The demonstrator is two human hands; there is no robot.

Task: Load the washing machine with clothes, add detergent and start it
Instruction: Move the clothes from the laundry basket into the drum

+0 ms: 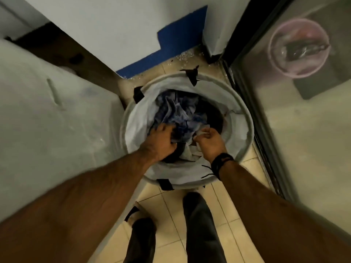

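Note:
A round white laundry basket [241,111] with black tabs stands on the tiled floor in front of me. It holds a crumpled pile of blue, white and dark clothes [182,112]. Both my hands are inside it. My left hand [161,141] grips the blue and dark clothes at the pile's near side, fingers curled into the fabric. My right hand [209,142], with a black band on its wrist, pinches a white piece of cloth [204,130]. The white washing machine [53,118] fills the left side; its opening is out of view.
A glass door [296,120] runs along the right, with a pink basin [298,47] behind it. A white wall with a blue patch [182,29] is ahead. My legs stand on the beige floor tiles [171,204] just behind the basket.

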